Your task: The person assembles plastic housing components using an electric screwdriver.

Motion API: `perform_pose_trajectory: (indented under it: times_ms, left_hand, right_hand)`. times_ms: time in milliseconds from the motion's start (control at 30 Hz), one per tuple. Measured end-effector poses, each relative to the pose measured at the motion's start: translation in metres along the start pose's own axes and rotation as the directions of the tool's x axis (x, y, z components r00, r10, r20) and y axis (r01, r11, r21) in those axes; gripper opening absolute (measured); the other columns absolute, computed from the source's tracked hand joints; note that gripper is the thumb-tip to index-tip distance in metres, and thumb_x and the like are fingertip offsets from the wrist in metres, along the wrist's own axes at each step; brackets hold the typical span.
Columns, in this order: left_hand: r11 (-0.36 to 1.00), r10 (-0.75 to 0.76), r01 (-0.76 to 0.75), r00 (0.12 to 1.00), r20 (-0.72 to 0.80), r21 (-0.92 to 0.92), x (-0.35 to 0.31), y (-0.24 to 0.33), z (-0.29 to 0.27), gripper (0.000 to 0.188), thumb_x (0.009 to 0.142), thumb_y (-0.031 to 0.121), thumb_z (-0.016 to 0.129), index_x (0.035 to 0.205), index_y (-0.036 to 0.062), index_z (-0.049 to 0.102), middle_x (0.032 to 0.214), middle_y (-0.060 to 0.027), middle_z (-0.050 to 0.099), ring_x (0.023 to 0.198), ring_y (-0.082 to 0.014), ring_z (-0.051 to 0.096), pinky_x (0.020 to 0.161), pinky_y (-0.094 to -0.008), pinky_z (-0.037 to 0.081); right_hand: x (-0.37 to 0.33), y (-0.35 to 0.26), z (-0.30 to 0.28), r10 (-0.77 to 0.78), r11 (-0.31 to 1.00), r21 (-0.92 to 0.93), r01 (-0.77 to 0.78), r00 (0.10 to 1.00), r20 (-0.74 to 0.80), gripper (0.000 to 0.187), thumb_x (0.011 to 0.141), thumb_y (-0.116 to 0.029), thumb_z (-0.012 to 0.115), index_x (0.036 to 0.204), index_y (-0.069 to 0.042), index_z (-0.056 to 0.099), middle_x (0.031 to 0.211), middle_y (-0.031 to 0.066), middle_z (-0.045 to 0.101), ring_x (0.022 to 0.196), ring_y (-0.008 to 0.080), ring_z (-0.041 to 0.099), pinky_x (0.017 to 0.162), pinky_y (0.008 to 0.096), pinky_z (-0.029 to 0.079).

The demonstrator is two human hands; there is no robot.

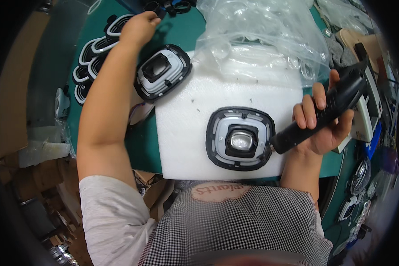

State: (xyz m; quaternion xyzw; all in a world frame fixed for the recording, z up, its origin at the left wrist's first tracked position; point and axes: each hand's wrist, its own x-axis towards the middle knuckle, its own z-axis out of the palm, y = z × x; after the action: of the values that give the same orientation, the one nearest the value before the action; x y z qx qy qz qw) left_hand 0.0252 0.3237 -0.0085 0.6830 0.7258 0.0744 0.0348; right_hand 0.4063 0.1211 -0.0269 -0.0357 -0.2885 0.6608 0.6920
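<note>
My right hand point(319, 115) is wrapped round a black electric screwdriver point(326, 113). The driver's tip points down-left, close to the right edge of a rounded lamp-like unit point(221, 139) with a black rim, pale grey frame and clear square lens. That unit lies face up on a white foam sheet point(181, 146). Far to the left, my left hand point(139, 29) reaches over the green table with its fingers closed on a small black part point(156, 9); the fingers partly hide it. Below that hand, a similar black-and-grey unit point(164, 73) leans at the foam's upper left corner.
Several black-and-white rounded frames point(91, 57) are stacked at the left. A large clear plastic bag point(257, 40) with transparent parts covers the back of the foam. More black pieces point(181, 6) lie at the far edge of the green table point(144, 146). Cardboard point(15, 88) stands at far left.
</note>
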Motion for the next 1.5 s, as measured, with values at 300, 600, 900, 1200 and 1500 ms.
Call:
perform_pose_trajectory:
  times_ms: [300, 600, 900, 1200, 1500]
  left_hand:
    - [0.680, 0.580, -0.533, 0.811, -0.076, -0.504, -0.195, 0.080, -0.048, 0.015, 0.084, 0.003, 0.074, 0.098, 0.0035, 0.069, 0.113, -0.0078, 0.068, 0.101, -0.0215, 0.064, 0.089, -0.0314, 0.049]
    - [0.616, 0.676, -0.648, 0.727, -0.121, -0.448, -0.270, 0.121, -0.005, 0.014, 0.076, 0.006, 0.078, 0.086, 0.0064, 0.068, 0.110, -0.0115, 0.068, 0.084, -0.0284, 0.066, 0.073, -0.0357, 0.053]
    - [0.656, 0.638, -0.568, 0.769, -0.038, -0.496, -0.267, 0.124, -0.005, 0.012, 0.079, 0.006, 0.076, 0.087, 0.0055, 0.067, 0.107, -0.0108, 0.068, 0.083, -0.0260, 0.066, 0.071, -0.0332, 0.052]
    - [0.696, 0.638, -0.641, 0.759, -0.132, -0.324, -0.283, 0.130, 0.010, 0.013, 0.077, 0.005, 0.073, 0.087, 0.0068, 0.065, 0.109, -0.0107, 0.069, 0.090, -0.0310, 0.067, 0.076, -0.0382, 0.055]
    - [0.633, 0.731, -0.742, 0.667, -0.144, -0.221, -0.268, 0.129, 0.011, 0.013, 0.077, 0.008, 0.074, 0.085, 0.0101, 0.065, 0.112, -0.0074, 0.068, 0.116, -0.0326, 0.064, 0.095, -0.0501, 0.051]
  right_hand:
    - [0.006, -0.006, -0.025, 0.067, 0.997, 0.032, -0.072, 0.987, 0.144, 0.075, 0.094, -0.046, 0.062, 0.146, 0.000, 0.036, 0.100, 0.0084, 0.048, 0.074, 0.0152, 0.050, 0.068, 0.0309, 0.044]
    - [0.003, 0.006, -0.005, -0.069, 0.991, -0.123, 0.055, 0.991, -0.114, 0.052, 0.100, -0.045, 0.055, 0.133, -0.004, 0.055, 0.088, 0.0101, 0.063, 0.061, 0.0195, 0.060, 0.054, 0.0337, 0.053]
    - [0.002, 0.006, -0.006, -0.081, 0.992, -0.106, 0.068, 0.989, -0.122, 0.048, 0.098, -0.043, 0.057, 0.125, -0.003, 0.060, 0.086, 0.0082, 0.062, 0.062, 0.0186, 0.061, 0.055, 0.0330, 0.055]
    - [0.001, 0.003, -0.002, -0.090, 0.993, -0.088, 0.080, 0.989, -0.119, 0.048, 0.097, -0.044, 0.058, 0.123, -0.004, 0.061, 0.086, 0.0086, 0.061, 0.060, 0.0188, 0.061, 0.053, 0.0327, 0.055]
    - [-0.003, -0.002, 0.001, -0.102, 0.993, -0.074, 0.093, 0.987, -0.125, 0.049, 0.098, -0.044, 0.058, 0.124, -0.002, 0.061, 0.085, 0.0085, 0.062, 0.060, 0.0184, 0.062, 0.053, 0.0327, 0.055]
